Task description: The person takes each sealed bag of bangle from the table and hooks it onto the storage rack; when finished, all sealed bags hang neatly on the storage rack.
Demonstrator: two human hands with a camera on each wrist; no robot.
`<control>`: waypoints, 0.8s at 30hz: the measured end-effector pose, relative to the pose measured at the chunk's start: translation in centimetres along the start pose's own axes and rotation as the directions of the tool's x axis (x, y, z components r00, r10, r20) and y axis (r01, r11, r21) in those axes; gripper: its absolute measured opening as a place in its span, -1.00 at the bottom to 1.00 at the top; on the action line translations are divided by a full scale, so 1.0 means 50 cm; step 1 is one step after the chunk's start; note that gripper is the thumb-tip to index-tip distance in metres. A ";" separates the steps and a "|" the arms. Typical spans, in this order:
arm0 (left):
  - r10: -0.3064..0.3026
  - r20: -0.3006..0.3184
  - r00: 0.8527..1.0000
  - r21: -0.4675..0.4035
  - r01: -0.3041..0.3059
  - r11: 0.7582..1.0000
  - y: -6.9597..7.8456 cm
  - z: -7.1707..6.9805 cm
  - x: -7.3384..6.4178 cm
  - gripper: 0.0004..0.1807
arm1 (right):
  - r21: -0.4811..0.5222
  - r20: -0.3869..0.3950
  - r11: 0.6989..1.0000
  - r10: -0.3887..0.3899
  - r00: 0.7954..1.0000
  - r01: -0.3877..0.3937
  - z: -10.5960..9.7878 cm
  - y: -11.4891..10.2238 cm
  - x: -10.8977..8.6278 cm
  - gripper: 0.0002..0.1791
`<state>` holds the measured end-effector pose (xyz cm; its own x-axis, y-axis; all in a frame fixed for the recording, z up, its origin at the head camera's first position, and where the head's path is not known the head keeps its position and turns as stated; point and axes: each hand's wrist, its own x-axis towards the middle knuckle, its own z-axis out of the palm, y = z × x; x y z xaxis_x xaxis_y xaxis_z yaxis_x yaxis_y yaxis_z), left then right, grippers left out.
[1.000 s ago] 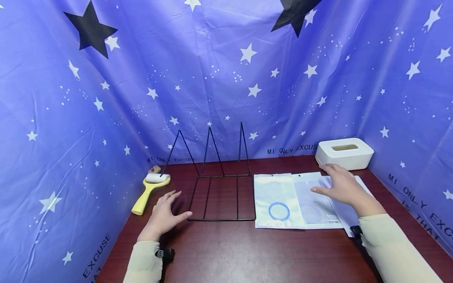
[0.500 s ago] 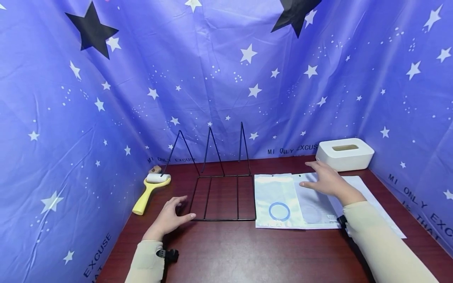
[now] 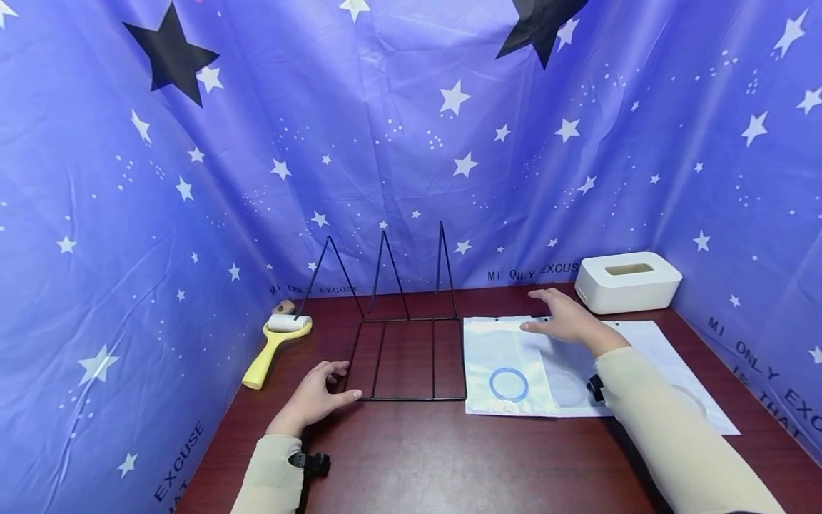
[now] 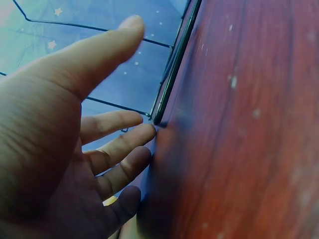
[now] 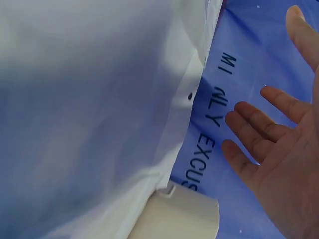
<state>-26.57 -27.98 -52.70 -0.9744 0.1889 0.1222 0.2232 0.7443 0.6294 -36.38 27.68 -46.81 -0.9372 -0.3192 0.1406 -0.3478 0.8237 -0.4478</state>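
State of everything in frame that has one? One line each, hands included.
Black wire rack: standing, nothing between its dividers.
White bags: lying flat; sealed or not, can't tell.
Left hand: open, fingers loosely bent, at the rack's left end; contact unclear.
Right hand: open, over the bags, holding nothing.
Tissue box: upright, top slot uncovered, no tissue showing.
Lint roller: lying on the table, white roll fitted.
Star-print curtain: hanging, creased.

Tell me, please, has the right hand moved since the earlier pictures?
Yes: in the head view, the right hand moved left, away from the box.
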 end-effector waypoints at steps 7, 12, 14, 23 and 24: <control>0.009 0.001 1.000 0.018 -0.009 1.000 -0.001 0.002 0.001 -0.20 | 0.041 0.052 0.999 0.013 0.999 -0.015 0.019 -0.013 0.035 0.02; -0.004 0.003 1.000 0.020 0.004 1.000 -0.003 0.003 0.002 -0.22 | 0.085 0.082 0.996 0.030 0.996 -0.037 0.035 -0.020 0.058 -0.03; -0.008 0.004 1.000 0.018 0.008 1.000 -0.004 0.003 0.002 -0.23 | 0.100 0.090 0.994 0.039 0.995 -0.048 0.041 -0.022 0.065 -0.04; 0.018 -0.001 1.000 0.040 -0.018 0.999 -0.007 0.003 0.004 -0.24 | 0.132 0.139 0.989 0.056 0.989 -0.074 0.054 -0.026 0.088 -0.21; 0.019 -0.003 1.000 0.039 -0.018 0.999 -0.007 0.003 0.004 -0.25 | 0.133 0.144 0.989 0.051 0.988 -0.071 0.055 -0.026 0.089 -0.23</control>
<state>-26.85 -28.13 -53.00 -0.9701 0.2009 0.1360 0.2421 0.7651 0.5967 -40.03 23.88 -48.04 -0.9402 -0.3406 -0.0108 -0.2739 0.7743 -0.5704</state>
